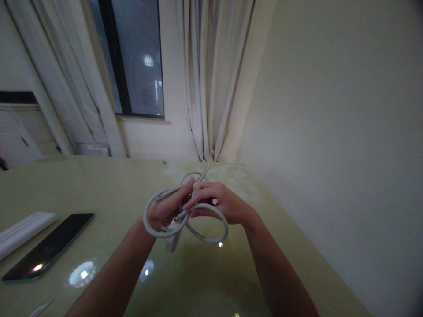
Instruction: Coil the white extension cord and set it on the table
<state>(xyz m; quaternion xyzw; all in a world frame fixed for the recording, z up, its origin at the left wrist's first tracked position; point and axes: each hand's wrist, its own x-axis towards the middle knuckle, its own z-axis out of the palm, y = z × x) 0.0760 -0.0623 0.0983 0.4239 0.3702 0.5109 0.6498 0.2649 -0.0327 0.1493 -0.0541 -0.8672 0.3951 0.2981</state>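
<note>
A pale grey power cord (pixel 225 224) is gathered in loops between my two hands above the table. My left hand (pixel 168 207) is closed round part of the bundle, with one loop hanging over its wrist. The fingers of my right hand (pixel 221 200) pinch the strands where they cross, and another loop droops below them. Under my left hand hangs a white plug (pixel 173 233), its prongs towards the left. Fingers and loops partly cover the middle of the bundle.
On the glossy green table (pixel 109 189), a black flat device like a phone (pixel 49 246) lies at the left beside a long white bar (pixel 24 231). A thin white tip (pixel 41 308) shows at the lower left edge. A wall (pixel 330 132) borders the table's right side; curtains (pixel 211 79) hang behind.
</note>
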